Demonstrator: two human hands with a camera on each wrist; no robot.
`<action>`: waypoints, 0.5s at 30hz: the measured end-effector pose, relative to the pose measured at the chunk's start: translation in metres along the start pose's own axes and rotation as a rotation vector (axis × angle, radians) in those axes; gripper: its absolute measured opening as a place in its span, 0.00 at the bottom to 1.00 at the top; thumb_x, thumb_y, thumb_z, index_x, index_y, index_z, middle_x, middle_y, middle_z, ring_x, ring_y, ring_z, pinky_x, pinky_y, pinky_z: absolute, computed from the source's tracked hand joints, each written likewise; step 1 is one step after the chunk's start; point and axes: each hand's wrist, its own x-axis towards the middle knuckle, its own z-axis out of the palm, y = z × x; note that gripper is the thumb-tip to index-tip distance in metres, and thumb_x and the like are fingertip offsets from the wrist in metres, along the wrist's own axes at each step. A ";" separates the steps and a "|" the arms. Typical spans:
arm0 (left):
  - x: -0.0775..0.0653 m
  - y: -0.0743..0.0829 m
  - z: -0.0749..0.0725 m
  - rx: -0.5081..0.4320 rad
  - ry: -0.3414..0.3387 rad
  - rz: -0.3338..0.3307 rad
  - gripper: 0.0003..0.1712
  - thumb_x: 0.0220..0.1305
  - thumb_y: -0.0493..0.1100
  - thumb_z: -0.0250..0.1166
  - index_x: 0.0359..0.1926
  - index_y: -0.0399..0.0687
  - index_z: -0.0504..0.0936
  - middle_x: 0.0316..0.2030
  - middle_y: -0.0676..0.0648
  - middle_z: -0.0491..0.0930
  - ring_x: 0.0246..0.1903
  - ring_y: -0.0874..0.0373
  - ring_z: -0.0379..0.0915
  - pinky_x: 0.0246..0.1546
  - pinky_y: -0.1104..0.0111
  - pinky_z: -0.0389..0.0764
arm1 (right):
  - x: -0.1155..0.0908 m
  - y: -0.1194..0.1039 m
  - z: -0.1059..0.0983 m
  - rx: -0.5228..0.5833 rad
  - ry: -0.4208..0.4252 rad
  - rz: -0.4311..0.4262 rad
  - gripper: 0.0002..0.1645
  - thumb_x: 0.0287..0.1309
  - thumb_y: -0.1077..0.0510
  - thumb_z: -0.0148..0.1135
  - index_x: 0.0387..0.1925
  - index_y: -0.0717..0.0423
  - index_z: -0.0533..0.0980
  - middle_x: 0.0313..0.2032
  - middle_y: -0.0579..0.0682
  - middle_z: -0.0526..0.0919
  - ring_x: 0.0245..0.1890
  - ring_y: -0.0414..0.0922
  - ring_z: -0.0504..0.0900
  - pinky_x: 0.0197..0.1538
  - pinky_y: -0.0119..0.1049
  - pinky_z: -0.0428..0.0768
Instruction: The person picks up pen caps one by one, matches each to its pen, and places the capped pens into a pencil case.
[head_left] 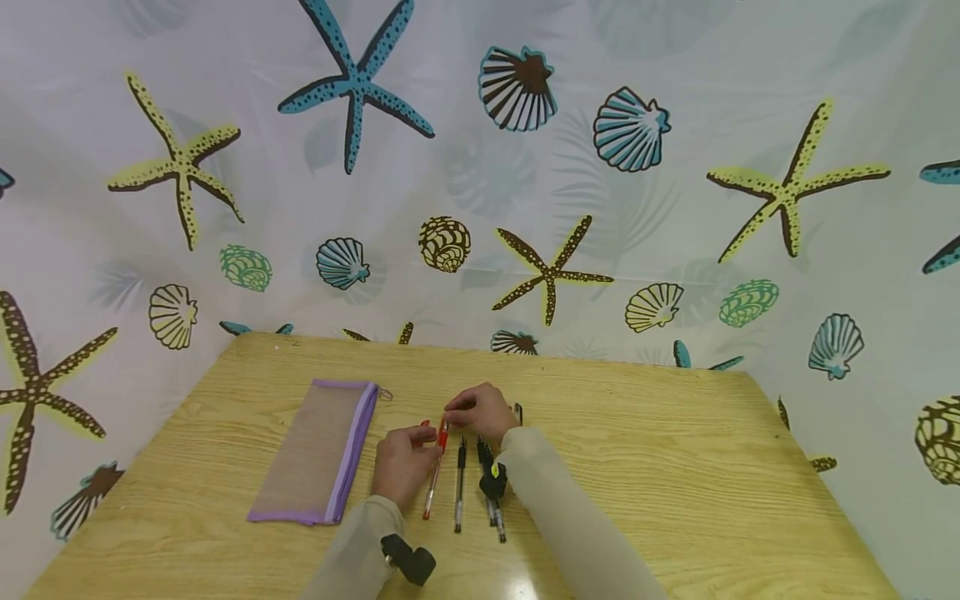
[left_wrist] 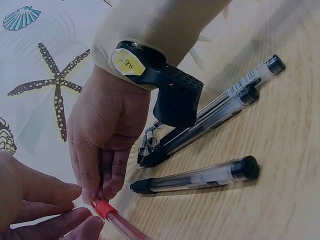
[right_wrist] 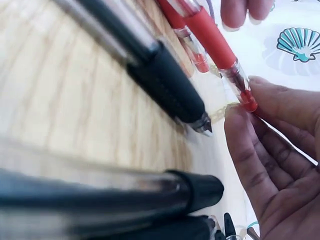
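My right hand (head_left: 487,414) pinches the tip of a red pen (head_left: 442,437) between thumb and fingertips, plainest in the right wrist view. Close beside that pen is my left hand (head_left: 401,467), its fingers extended and a gap between thumb and fingertips in the left wrist view. A second red pen (right_wrist: 192,47) lies behind the first, largely hidden by the left hand in the head view. One black pen (head_left: 459,492) rests on the table just right of the red one. More black pens (left_wrist: 215,122) lie together under the right wrist, partly covered.
Left of the hands lies a flat mesh pouch (head_left: 307,458) with purple trim and a small loop at its top corner. The wooden table (head_left: 660,467) stretches to the right. Behind it hangs a white cloth (head_left: 420,183) printed with starfish and shells.
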 end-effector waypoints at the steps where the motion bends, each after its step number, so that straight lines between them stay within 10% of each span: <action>1: 0.000 0.000 0.000 -0.002 -0.003 -0.002 0.16 0.56 0.36 0.68 0.46 0.37 0.85 0.45 0.39 0.83 0.43 0.46 0.80 0.40 0.57 0.81 | 0.000 -0.001 0.000 -0.016 -0.002 -0.002 0.09 0.59 0.63 0.65 0.39 0.64 0.84 0.35 0.54 0.85 0.32 0.43 0.84 0.37 0.36 0.83; 15: -0.001 -0.001 0.000 -0.052 -0.025 -0.016 0.17 0.55 0.36 0.68 0.47 0.35 0.84 0.44 0.39 0.83 0.44 0.47 0.79 0.41 0.58 0.81 | 0.003 -0.004 0.000 -0.191 -0.055 0.014 0.06 0.59 0.60 0.66 0.33 0.57 0.86 0.30 0.47 0.85 0.28 0.39 0.79 0.31 0.32 0.77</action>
